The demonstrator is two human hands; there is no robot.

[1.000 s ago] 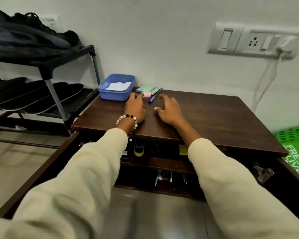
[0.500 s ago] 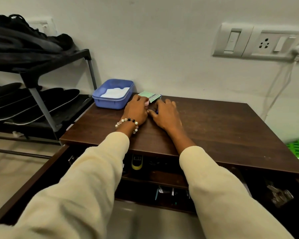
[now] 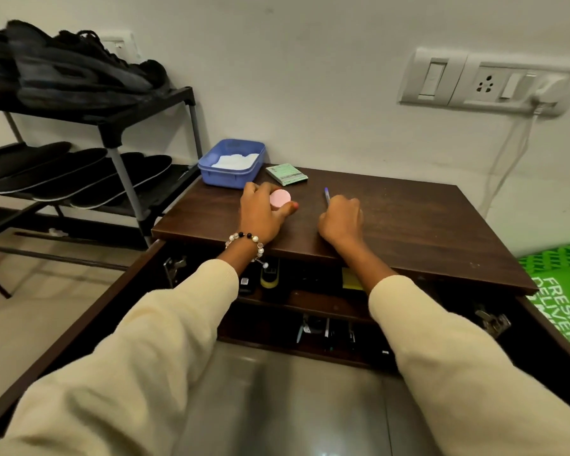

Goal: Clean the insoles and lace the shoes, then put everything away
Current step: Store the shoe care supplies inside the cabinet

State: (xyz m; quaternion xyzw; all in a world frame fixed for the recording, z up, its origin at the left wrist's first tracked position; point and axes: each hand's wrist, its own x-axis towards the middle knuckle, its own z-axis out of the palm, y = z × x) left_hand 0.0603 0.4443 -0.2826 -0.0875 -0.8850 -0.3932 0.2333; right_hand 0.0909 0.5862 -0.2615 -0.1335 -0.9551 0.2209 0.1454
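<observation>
Looking first for the task's own things, I find the insoles (image 3: 79, 179) laid flat side by side on the lower shelf of the shoe rack (image 3: 152, 103), with the black shoes (image 3: 76, 70) parked on the shelf above; to my eye both are already stowed, well apart from the hands, so what I am steering now is the tidy-up of the small items. My left hand (image 3: 260, 215), wearing a bead bracelet (image 3: 246, 240), is curled round a small pink round container (image 3: 279, 198), thumb on its near side and fingers behind, and I cannot tell whether it sits on the cabinet top (image 3: 408, 225) or is just lifted. My right hand (image 3: 341, 218) is closed into a loose fist on a blue pen (image 3: 327, 196), whose tip sticks out beyond the knuckles toward the wall. I judge both are being gathered for the open cabinet below, whose doors stand swung out and whose shelf (image 3: 310, 301) already holds dark odds and ends. Further back on the top, a blue tray (image 3: 211, 174) with something white inside sits against the wall, and a green packet (image 3: 287, 174) lies just beside it, neither one touched.
</observation>
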